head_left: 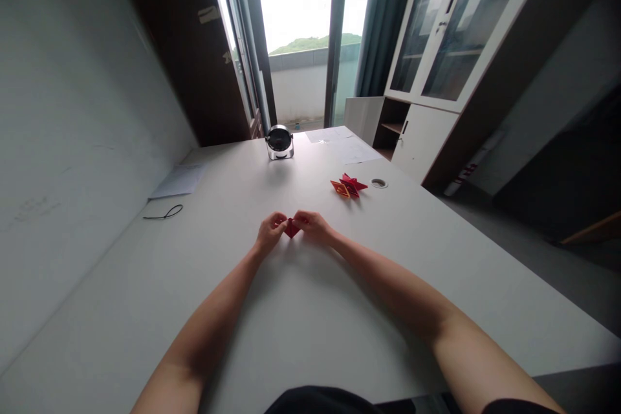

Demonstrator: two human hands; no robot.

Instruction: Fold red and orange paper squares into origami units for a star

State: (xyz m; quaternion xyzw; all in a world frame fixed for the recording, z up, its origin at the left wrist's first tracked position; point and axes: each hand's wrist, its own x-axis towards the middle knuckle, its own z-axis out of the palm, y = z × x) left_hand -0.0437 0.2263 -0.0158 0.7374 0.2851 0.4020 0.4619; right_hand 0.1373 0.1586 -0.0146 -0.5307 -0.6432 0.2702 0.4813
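Observation:
A small piece of folded red paper is held between my two hands over the middle of the white table. Its lower end comes to a point toward me. My left hand pinches its left side, and my right hand grips the right side near the top. Fingers cover most of the paper's edges. Beyond my right hand lies a little cluster of folded paper pieces, red with one orange piece at its left.
A round dark device on a metal stand stands farther back on the white table. Paper sheets and a black cable tie lie at the left. More sheets are by the far edge, near a round cable hole.

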